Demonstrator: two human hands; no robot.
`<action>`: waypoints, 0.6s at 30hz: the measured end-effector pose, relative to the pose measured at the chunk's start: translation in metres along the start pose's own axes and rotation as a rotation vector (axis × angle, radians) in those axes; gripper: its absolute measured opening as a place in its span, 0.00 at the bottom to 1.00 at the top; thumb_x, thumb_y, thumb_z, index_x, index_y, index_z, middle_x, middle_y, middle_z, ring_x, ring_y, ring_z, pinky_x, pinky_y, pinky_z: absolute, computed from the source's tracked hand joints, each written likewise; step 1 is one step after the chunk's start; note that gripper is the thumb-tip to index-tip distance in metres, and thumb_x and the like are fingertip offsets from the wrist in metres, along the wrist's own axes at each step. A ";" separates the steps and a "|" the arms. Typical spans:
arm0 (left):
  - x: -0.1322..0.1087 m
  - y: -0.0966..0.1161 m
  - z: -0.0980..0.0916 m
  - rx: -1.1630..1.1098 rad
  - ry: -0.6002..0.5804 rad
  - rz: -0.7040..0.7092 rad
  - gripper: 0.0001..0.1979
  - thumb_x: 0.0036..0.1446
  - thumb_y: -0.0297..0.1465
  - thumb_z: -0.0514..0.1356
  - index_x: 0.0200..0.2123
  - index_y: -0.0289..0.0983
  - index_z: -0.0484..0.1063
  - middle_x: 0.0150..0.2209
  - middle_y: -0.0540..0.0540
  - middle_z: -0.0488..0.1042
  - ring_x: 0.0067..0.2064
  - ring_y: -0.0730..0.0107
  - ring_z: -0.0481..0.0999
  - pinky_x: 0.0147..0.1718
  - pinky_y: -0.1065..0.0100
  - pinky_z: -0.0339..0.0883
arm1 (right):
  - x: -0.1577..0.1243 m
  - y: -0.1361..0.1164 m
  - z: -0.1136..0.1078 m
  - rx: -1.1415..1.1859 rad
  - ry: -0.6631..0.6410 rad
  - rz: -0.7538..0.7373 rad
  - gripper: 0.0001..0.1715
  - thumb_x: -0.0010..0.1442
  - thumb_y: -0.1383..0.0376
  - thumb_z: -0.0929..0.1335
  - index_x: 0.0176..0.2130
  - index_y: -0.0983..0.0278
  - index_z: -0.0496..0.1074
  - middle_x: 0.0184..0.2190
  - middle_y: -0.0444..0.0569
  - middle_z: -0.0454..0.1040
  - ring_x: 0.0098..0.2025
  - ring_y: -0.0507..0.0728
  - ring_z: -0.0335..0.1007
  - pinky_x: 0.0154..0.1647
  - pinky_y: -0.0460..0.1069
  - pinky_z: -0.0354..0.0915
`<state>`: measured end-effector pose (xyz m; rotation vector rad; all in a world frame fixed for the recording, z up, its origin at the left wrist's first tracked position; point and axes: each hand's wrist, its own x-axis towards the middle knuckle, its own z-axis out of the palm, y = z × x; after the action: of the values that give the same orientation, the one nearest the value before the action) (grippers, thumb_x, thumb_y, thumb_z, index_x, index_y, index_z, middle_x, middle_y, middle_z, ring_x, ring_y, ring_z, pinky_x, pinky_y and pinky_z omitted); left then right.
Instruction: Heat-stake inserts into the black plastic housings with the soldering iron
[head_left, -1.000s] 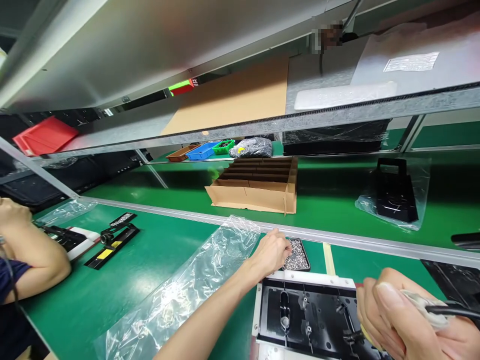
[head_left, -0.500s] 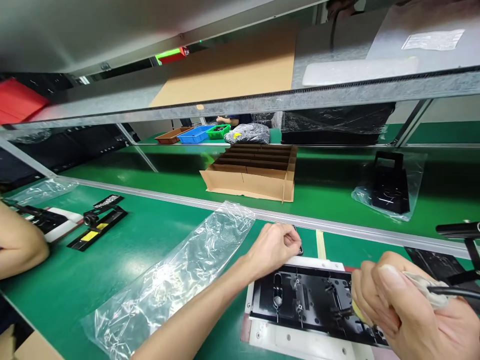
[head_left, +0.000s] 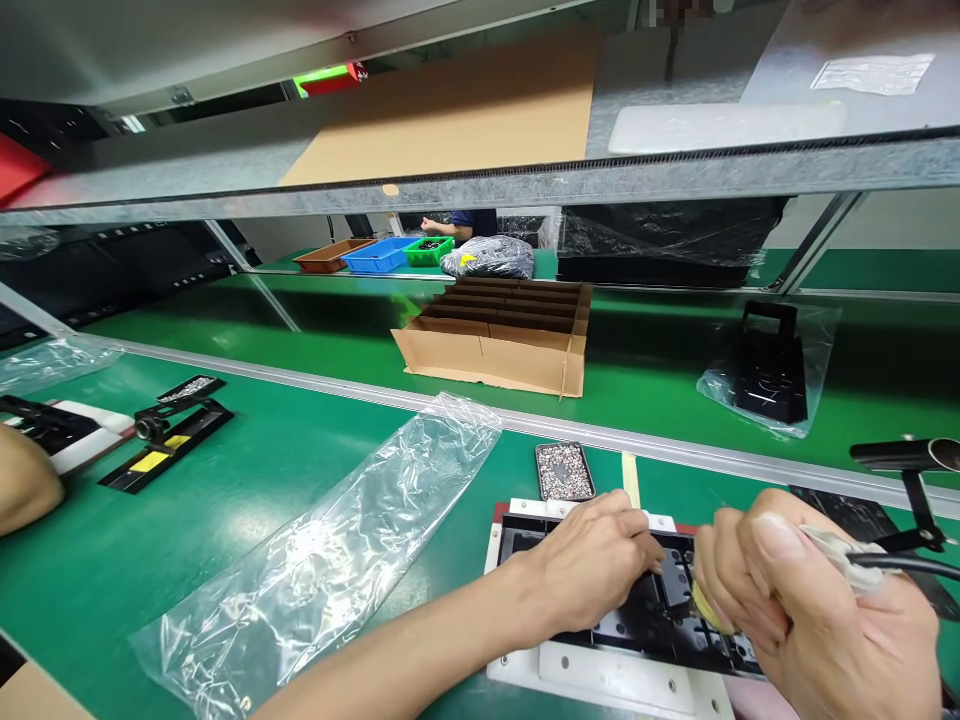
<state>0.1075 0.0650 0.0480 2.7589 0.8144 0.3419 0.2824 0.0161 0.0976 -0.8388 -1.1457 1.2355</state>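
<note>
My left hand (head_left: 600,560) is over a long black plastic housing (head_left: 615,632), its fingertips pinched together above the inner posts. Whatever lies between those fingertips is too small or hidden to make out. The housing rests open side up in a white fixture (head_left: 607,675). My right hand (head_left: 817,610) is wrapped around a corded electric screwdriver (head_left: 705,608), mostly covered by the fingers; its yellow front part points down at the housing's right half. Just behind the fixture is a small black tray (head_left: 538,474) of tiny metal screws (head_left: 564,472).
A clear plastic bag (head_left: 337,560) lies flat to the left. Beyond the metal rail stand a cardboard divider box (head_left: 487,355) and a bagged black part (head_left: 772,370). A black stand part (head_left: 169,440) and another person's arm (head_left: 26,480) are at far left. A shelf (head_left: 465,190) hangs overhead.
My left hand has moved from the screw tray toward me and right, over the housing, uncovering the tray. My right hand keeps its grip on the screwdriver in nearly the same place.
</note>
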 end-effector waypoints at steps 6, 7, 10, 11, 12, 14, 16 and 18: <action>0.004 0.002 -0.002 0.141 -0.071 0.065 0.09 0.71 0.21 0.61 0.36 0.34 0.76 0.39 0.42 0.76 0.40 0.59 0.69 0.42 0.59 0.68 | -0.001 -0.001 -0.001 -0.013 -0.003 -0.005 0.30 0.77 0.56 0.70 0.24 0.60 0.62 0.18 0.40 0.57 0.19 0.51 0.54 0.16 0.46 0.59; 0.004 0.001 -0.002 0.138 -0.074 0.064 0.09 0.71 0.20 0.61 0.36 0.34 0.76 0.39 0.42 0.76 0.40 0.59 0.69 0.43 0.59 0.68 | -0.001 -0.001 -0.001 -0.014 -0.004 -0.005 0.30 0.77 0.55 0.70 0.25 0.60 0.61 0.18 0.40 0.57 0.19 0.51 0.54 0.16 0.46 0.59; -0.003 0.000 -0.001 0.102 -0.062 0.053 0.07 0.71 0.19 0.60 0.42 0.34 0.77 0.42 0.43 0.77 0.41 0.59 0.70 0.45 0.59 0.69 | -0.001 -0.001 -0.002 -0.013 -0.015 -0.001 0.30 0.76 0.55 0.70 0.25 0.60 0.60 0.18 0.40 0.56 0.19 0.51 0.54 0.17 0.46 0.58; -0.007 0.000 0.000 0.087 -0.049 0.042 0.08 0.71 0.19 0.59 0.45 0.33 0.77 0.43 0.43 0.77 0.42 0.59 0.70 0.46 0.59 0.70 | -0.001 -0.001 -0.002 -0.013 -0.020 0.002 0.30 0.76 0.55 0.70 0.25 0.60 0.60 0.18 0.40 0.56 0.19 0.51 0.54 0.17 0.46 0.59; -0.011 -0.001 0.000 0.073 -0.029 0.028 0.09 0.70 0.18 0.59 0.48 0.33 0.77 0.43 0.43 0.77 0.43 0.59 0.70 0.47 0.60 0.70 | 0.000 -0.001 -0.001 -0.015 -0.021 0.003 0.31 0.76 0.55 0.71 0.25 0.60 0.60 0.18 0.40 0.56 0.19 0.51 0.54 0.17 0.46 0.59; -0.020 -0.001 0.002 0.053 0.018 0.007 0.13 0.71 0.18 0.58 0.54 0.32 0.76 0.44 0.43 0.77 0.45 0.59 0.71 0.47 0.61 0.71 | 0.001 -0.001 -0.001 -0.022 -0.018 0.005 0.31 0.76 0.54 0.71 0.25 0.59 0.60 0.18 0.40 0.56 0.19 0.51 0.54 0.17 0.47 0.58; -0.026 -0.001 0.004 0.041 0.051 -0.003 0.16 0.74 0.18 0.57 0.60 0.33 0.75 0.45 0.44 0.77 0.46 0.59 0.72 0.48 0.62 0.72 | 0.001 -0.002 0.001 -0.035 -0.010 -0.001 0.31 0.76 0.54 0.71 0.24 0.59 0.60 0.18 0.40 0.56 0.19 0.51 0.53 0.17 0.47 0.57; -0.028 0.001 0.004 0.043 0.042 0.003 0.17 0.76 0.19 0.56 0.62 0.34 0.74 0.46 0.44 0.78 0.47 0.60 0.72 0.50 0.62 0.73 | 0.001 -0.004 0.003 -0.049 0.001 -0.019 0.31 0.76 0.54 0.71 0.24 0.60 0.60 0.18 0.40 0.56 0.19 0.51 0.52 0.16 0.47 0.57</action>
<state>0.0859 0.0480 0.0402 2.8022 0.8377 0.3890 0.2807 0.0165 0.1022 -0.8626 -1.1846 1.1956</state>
